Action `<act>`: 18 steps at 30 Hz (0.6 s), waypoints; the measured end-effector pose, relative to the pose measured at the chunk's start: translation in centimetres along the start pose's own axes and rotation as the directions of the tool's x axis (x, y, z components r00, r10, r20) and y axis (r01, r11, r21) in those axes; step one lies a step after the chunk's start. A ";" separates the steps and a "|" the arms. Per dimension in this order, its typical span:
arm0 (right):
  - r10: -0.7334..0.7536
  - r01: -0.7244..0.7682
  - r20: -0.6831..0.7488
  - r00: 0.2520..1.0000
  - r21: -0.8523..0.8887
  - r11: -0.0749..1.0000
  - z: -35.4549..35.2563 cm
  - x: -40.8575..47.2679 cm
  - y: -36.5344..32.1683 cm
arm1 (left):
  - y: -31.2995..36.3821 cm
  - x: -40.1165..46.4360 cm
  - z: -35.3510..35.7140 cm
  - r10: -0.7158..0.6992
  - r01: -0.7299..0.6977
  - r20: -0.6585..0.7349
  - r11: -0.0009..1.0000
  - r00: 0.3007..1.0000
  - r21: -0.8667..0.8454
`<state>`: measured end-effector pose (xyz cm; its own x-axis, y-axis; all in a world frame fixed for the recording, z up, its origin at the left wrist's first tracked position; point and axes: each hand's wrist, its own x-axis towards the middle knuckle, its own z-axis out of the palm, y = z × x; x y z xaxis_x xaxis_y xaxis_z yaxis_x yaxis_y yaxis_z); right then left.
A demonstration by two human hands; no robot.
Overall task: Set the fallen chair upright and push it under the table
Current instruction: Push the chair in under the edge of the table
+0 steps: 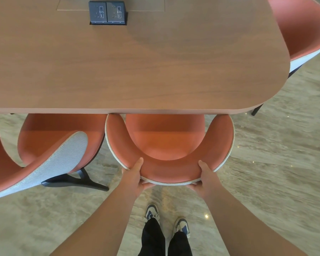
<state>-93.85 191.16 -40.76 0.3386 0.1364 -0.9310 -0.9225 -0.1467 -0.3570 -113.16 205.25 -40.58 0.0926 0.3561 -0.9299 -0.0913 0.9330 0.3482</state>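
Note:
An orange upholstered chair (pixel 169 145) with a pale woven outer shell stands upright, and the front of its seat is tucked under the near edge of the brown wooden table (pixel 137 61). My left hand (pixel 135 174) grips the left side of the curved backrest's top rim, thumb on the inner face. My right hand (pixel 205 177) holds the rim's right side the same way. The chair's legs are hidden beneath the seat.
A second orange chair (pixel 54 148) stands close on the left, angled, its black leg (pixel 78 180) reaching toward me. Another chair (pixel 303 28) sits at the table's right end. A dark socket box (pixel 107 12) is set in the tabletop. My feet (pixel 166 218) stand on marbled floor.

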 end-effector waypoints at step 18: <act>0.015 -0.015 0.016 1.000 -0.050 0.999 -0.3 -2.2 -0.1 | 0.6 -2.5 -1.1 0.044 -0.053 0.105 0.995 0.994 0.086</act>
<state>-94.49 190.57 -38.66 0.3213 0.1496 -0.9351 -0.9170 -0.1973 -0.3467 -114.52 204.80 -38.15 0.1916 0.4000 -0.8962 -0.0103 0.9139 0.4057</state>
